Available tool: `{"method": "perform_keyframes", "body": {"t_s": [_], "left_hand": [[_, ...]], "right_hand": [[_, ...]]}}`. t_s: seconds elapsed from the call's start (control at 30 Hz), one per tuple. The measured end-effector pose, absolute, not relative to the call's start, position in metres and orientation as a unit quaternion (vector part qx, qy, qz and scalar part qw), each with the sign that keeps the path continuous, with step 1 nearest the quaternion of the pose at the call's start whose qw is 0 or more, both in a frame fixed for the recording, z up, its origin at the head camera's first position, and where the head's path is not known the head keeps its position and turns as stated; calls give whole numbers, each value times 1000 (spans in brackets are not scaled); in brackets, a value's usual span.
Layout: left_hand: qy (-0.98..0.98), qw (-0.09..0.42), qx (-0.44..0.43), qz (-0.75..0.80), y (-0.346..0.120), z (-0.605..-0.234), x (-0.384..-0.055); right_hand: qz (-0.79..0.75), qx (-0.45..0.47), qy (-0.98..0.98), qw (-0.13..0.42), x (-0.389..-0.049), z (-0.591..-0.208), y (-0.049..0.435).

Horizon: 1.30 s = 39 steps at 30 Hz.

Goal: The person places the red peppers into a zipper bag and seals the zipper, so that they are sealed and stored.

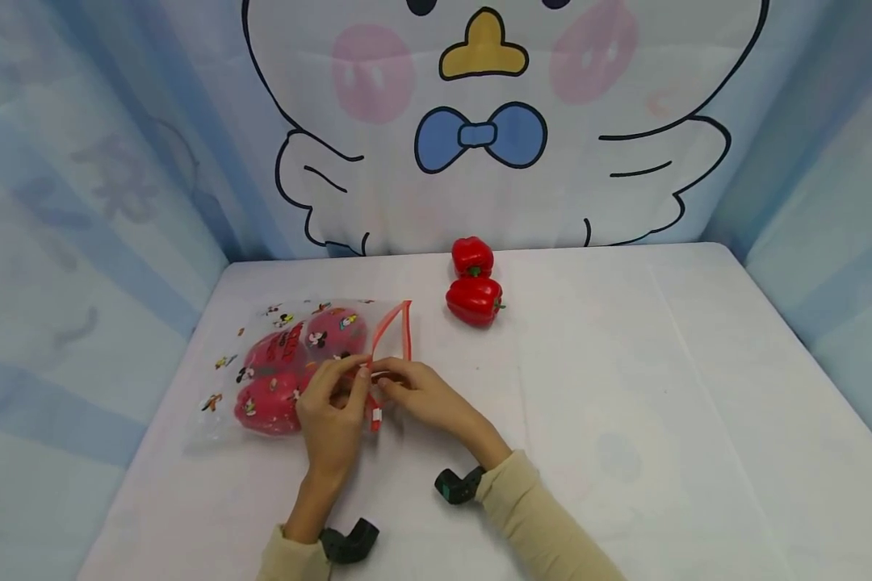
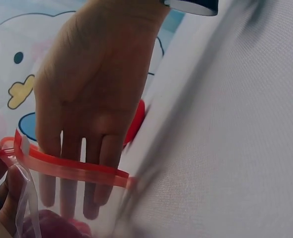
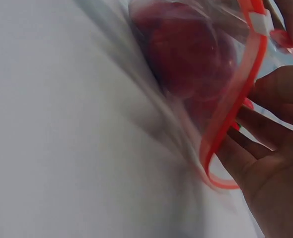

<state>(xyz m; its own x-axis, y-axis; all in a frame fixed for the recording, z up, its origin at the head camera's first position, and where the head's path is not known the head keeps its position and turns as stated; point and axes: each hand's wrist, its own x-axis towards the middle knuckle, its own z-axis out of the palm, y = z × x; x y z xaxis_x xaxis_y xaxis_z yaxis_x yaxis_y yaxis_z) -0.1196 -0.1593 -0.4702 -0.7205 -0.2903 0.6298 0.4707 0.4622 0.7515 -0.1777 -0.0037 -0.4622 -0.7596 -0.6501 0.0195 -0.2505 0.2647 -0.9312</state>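
A clear zip bag (image 1: 221, 383) with cartoon prints lies on the left of the table, several red rounded things (image 1: 265, 407) inside it. Its red zip edge (image 1: 407, 327) stands parted at the right end. My left hand (image 1: 334, 424) pinches that edge between thumb and fingers, near a small white slider (image 3: 259, 23). Fingers extended, my right hand (image 1: 425, 395) reaches in at the mouth. The left wrist view shows those fingertips (image 2: 90, 208) through the plastic, below the zip edge and close over a red thing.
Two red bell peppers, one (image 1: 472, 258) behind the other (image 1: 474, 302), lie beyond the bag near the table's back edge. A white cloth covers the table (image 1: 661, 403). Printed curtains (image 1: 80, 242) hang at the back and both sides.
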Motion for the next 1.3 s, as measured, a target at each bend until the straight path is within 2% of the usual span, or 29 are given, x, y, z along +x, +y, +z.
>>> {"method": "perform_keyframes", "body": {"t_s": [0.13, 0.27, 0.43, 0.53, 0.7, 0.8, 0.9, 1.13, 1.3], "left_hand": [[-771, 370, -63, -515, -159, -468, -121], [-782, 349, -58, -512, -159, -469, -116], [-793, 338, -50, -505, -158, -474, -105], [-794, 341, -40, -501, -158, -477, -101], [-793, 339, -32, -506, -158, -478, -100], [-787, 345, -38, -510, -158, -476, -103], [-783, 348, -42, -514, -158, -471, -106], [-769, 352, -46, -531, -157, -462, -114], [-774, 367, -45, -514, -156, -464, -114]], "right_hand": [[-541, -291, 771, 168, -183, -456, 7], [-562, -270, 770, 138, -185, -451, 21], [-597, -217, 768, 79, -182, -449, 43], [-624, -184, 759, 23, -181, -451, 54], [-654, -101, 743, -101, -186, -456, 71], [-651, -51, 744, -146, -193, -460, 81], [-644, -24, 751, -143, -202, -462, 89], [-639, -22, 766, -62, -222, -466, 97], [-641, -24, 767, -25, -225, -475, 97]]}}
